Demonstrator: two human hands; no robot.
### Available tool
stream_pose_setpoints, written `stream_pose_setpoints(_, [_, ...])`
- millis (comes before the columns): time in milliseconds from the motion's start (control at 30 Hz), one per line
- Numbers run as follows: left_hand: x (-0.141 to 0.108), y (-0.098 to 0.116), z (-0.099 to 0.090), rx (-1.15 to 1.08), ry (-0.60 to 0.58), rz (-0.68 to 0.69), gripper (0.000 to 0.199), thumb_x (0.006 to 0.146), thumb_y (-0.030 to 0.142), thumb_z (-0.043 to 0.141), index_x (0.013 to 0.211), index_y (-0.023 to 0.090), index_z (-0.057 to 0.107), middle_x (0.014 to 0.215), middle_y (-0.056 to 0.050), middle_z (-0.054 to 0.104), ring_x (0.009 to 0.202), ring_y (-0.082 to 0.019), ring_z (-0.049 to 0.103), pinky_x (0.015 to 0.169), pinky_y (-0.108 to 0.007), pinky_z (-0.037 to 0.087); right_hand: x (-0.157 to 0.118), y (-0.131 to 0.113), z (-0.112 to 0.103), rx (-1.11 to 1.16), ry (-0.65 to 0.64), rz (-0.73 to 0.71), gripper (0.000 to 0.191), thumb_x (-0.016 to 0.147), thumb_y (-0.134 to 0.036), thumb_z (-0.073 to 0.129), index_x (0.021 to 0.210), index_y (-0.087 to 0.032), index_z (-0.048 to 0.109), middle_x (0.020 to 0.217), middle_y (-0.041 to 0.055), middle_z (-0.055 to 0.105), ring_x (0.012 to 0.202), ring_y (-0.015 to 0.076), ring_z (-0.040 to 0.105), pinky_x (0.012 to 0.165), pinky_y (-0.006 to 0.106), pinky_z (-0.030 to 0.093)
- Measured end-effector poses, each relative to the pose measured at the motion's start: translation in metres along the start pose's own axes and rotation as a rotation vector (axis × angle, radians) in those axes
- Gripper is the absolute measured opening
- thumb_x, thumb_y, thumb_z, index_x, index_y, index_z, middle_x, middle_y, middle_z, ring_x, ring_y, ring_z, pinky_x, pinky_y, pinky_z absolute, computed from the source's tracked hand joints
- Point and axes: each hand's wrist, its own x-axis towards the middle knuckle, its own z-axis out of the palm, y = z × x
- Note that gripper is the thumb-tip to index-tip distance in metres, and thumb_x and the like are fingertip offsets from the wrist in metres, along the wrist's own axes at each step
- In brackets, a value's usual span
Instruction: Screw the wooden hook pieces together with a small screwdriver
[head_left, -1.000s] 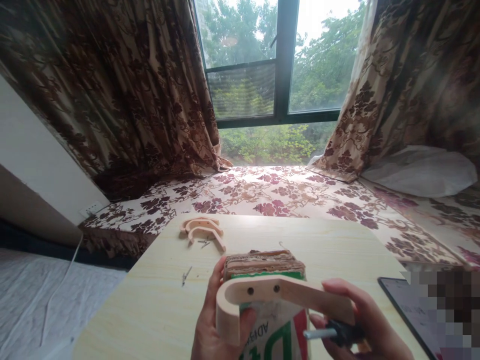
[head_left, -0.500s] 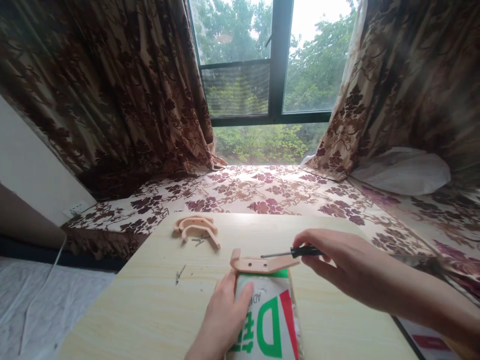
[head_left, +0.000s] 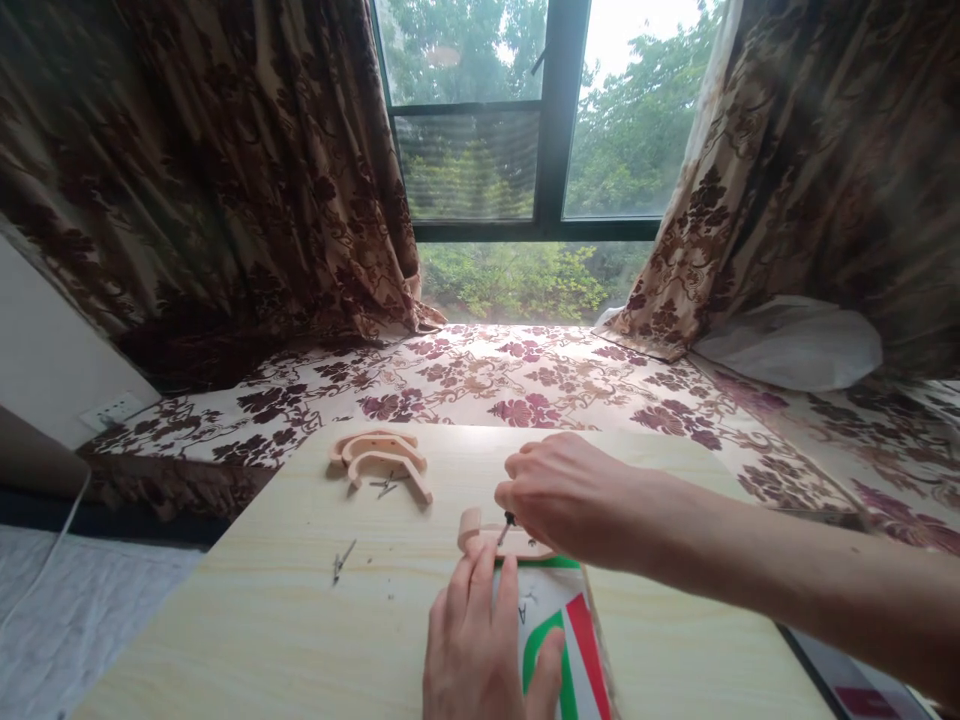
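Note:
My right hand (head_left: 566, 495) is wrapped round a screwdriver (head_left: 508, 528), most of its dark handle hidden in the fist. The shaft slants down to the left hole of a curved, light wooden hook (head_left: 519, 544). This hook lies across the far end of a white, green and red printed package (head_left: 541, 592). My left hand (head_left: 480, 635) rests flat over the package with fingers stretched out, the fingertips touching the hook's near edge. The hook's right end is hidden behind my right hand.
More wooden hooks (head_left: 390, 455) lie at the table's far left, with several screws (head_left: 387, 484) beside them. Other screws (head_left: 343, 563) lie nearer on the pale wooden table (head_left: 262, 620). Behind it is a flower-patterned window seat (head_left: 480, 375).
My right hand has moved left and turned the screwdriver from nearly level to steep, its tip now at the hook's left hole. My left hand has flattened onto the package, fingers towards the hook.

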Motion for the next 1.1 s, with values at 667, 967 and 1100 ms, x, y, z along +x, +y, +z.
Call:
stream_pose_setpoints(667, [-0.01,0.007,0.009,-0.14,-0.122,-0.166,0.065,0.069,0.044,0.054,0.127,0.017,0.039,0.122,-0.012,0.051,0.106,-0.027,0.046,0.08,-0.041,0.038,0.028,-0.004,-0.001,0.08,-0.103,-0.192,0.015,0.079,-0.011,0.05,0.071,-0.015,0.063,0.074,0.0063,0.061,0.061,0.0139,0.049,0.055,0.029,0.035])
stream_pose_setpoints(967, [-0.005,0.001,0.008,-0.125,-0.046,-0.079,0.061,0.072,0.043,0.052,0.124,0.013,0.042,0.125,-0.014,0.047,0.107,-0.025,0.045,0.08,-0.038,0.04,0.04,0.0,-0.005,0.101,-0.253,-0.053,0.015,0.076,-0.018,0.052,0.065,-0.012,0.062,0.056,0.005,0.056,0.048,0.01,0.041,0.046,0.024,0.031])
stream_pose_setpoints(1100, [-0.005,0.003,0.006,-0.132,-0.039,-0.086,0.06,0.073,0.042,0.053,0.124,0.013,0.042,0.127,-0.014,0.045,0.108,-0.025,0.045,0.08,-0.038,0.04,0.04,0.0,-0.016,0.094,-0.285,-0.055,0.01,0.074,-0.017,0.052,0.075,-0.012,0.062,0.06,0.0036,0.057,0.046,0.0093,0.039,0.043,0.024,0.029])
